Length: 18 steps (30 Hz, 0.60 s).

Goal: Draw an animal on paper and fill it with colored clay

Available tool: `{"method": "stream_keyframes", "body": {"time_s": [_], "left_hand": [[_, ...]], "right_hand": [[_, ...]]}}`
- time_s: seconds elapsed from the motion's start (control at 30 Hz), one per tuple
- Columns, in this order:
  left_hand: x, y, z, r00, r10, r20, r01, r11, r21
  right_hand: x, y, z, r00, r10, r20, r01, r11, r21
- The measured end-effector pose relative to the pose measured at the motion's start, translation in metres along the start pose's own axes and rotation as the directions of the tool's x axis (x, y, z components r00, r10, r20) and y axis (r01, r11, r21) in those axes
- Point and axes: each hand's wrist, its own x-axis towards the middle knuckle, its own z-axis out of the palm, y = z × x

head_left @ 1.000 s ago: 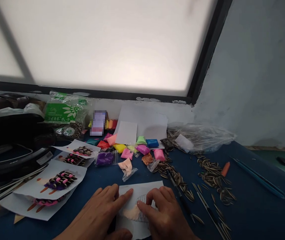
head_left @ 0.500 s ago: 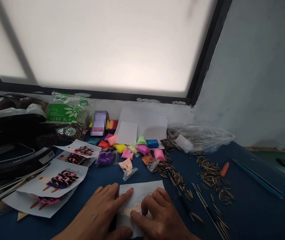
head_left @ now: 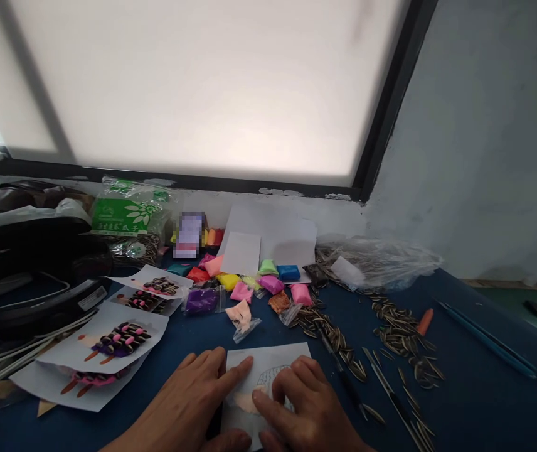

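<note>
My left hand point(head_left: 188, 395) lies across the left edge of a white sheet of paper point(head_left: 243, 358), index finger and thumb spread apart on it. A thin peach patch of modelling clay point(head_left: 246, 403) is spread on the paper, beside a pencil-drawn outline with small marks point(head_left: 271, 375). Bent over the sheet, my right hand point(head_left: 310, 402) has curled fingers, and one fingertip presses the clay's right side. Part of the drawing is hidden under that hand. An opened packet of peach clay point(head_left: 240, 312) lies just beyond the paper.
Colourful clay packets point(head_left: 271, 284) lie beyond the hands. Sunflower seeds point(head_left: 398, 326), a pen point(head_left: 344, 370), a craft knife point(head_left: 393, 395) and blue tweezers point(head_left: 489, 342) are at right. Seed-decorated hedgehog pictures point(head_left: 122, 339), cables point(head_left: 24, 351) and a green seed bag point(head_left: 130, 213) are at left.
My right fingertip has shifted slightly right over the clay, and more of the peach patch shows. My left hand stays on the paper. The whole view has shifted slightly.
</note>
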Motion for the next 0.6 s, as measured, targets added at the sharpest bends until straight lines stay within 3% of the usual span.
{"method": "stream_keyframes", "body": {"time_s": [0.2,0.33,0.6], "left_hand": [[0.0029,-0.004,0.0051,1.0,-0.007,-0.008,0.007,0.999,-0.041],[0.0059,-0.0073,0.008,0.998,-0.008,0.055,0.01,0.999,-0.034],[0.0006,-0.001,0.0015,1.0,-0.016,-0.007,0.015,0.998,-0.054]], "right_hand": [[0.0029,-0.0004,-0.0005,0.998,0.068,0.011,-0.067,0.997,-0.035],[0.002,-0.0001,0.0002,0.997,0.077,0.009,-0.077,0.997,-0.028],[0.0051,0.0001,-0.005,0.999,0.041,-0.016,-0.041,0.999,0.01]]}}
